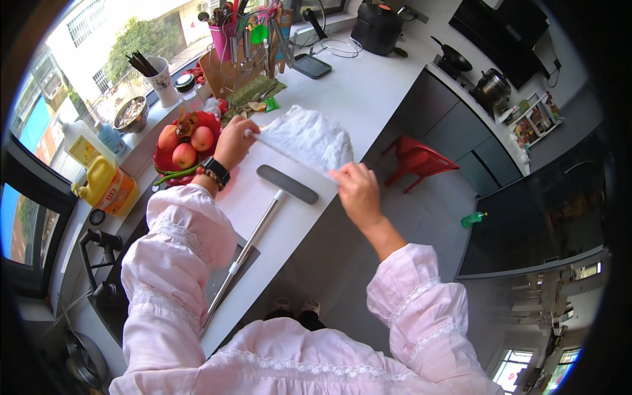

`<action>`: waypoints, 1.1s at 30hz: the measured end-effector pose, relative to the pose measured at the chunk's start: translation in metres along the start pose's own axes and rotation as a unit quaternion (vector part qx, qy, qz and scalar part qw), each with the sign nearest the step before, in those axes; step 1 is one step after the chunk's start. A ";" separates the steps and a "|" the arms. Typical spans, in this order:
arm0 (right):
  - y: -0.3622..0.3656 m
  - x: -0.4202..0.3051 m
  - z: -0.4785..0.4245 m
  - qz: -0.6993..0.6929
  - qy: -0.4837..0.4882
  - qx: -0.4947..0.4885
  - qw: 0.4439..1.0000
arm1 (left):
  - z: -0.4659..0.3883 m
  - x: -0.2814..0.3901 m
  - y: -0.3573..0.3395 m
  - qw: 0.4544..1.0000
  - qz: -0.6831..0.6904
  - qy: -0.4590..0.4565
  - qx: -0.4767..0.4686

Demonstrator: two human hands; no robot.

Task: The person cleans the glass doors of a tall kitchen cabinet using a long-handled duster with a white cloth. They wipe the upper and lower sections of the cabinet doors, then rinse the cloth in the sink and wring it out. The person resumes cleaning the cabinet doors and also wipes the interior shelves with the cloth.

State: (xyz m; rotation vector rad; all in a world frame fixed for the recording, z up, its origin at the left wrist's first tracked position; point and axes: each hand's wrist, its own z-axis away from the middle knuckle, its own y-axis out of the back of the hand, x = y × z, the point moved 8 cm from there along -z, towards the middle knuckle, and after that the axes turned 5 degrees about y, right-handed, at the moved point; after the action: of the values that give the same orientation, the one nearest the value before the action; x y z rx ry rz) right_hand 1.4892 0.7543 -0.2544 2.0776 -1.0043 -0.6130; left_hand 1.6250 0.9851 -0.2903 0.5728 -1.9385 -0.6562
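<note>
A fluffy white cloth pad (308, 136) is held up by one edge above the white countertop. My left hand (238, 141) pinches its left corner, beside the red fruit dish, and my right hand (356, 190) pinches its right corner at the counter's front edge. The pad's far side spreads away from me over the counter. Below it, nearer to me, lies a flat mop head (287, 184), grey side up, joined to a metal telescopic pole (247, 249) that runs down towards my body. The pole's lower end passes beside my left sleeve.
A red dish with apples (183, 155) and green peppers stands left of my left hand. Behind are a glass jar (187, 91), a utensil rack (247, 54) and a black cooker (377, 27). The black faucet (101, 247) is lower left; a red plastic stool (419, 160) stands right.
</note>
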 end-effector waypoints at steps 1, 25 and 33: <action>-0.024 -0.006 0.014 -0.002 -0.001 -0.011 1.000 | 0.010 -0.021 -0.012 0.999 -0.035 0.028 -0.019; -0.124 0.017 0.000 -0.163 -0.136 -0.071 0.975 | 0.301 -0.024 -0.007 0.977 -0.031 0.209 -0.039; 0.005 0.071 -0.066 -0.619 -0.273 -0.134 0.724 | 0.229 0.077 0.056 0.992 0.052 0.112 -0.024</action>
State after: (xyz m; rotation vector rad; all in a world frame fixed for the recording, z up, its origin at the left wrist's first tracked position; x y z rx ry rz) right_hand 1.5724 0.7212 -0.2169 2.0829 0.4368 -1.9699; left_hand 1.3797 1.0236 -0.2910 0.4903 -1.7253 -0.5477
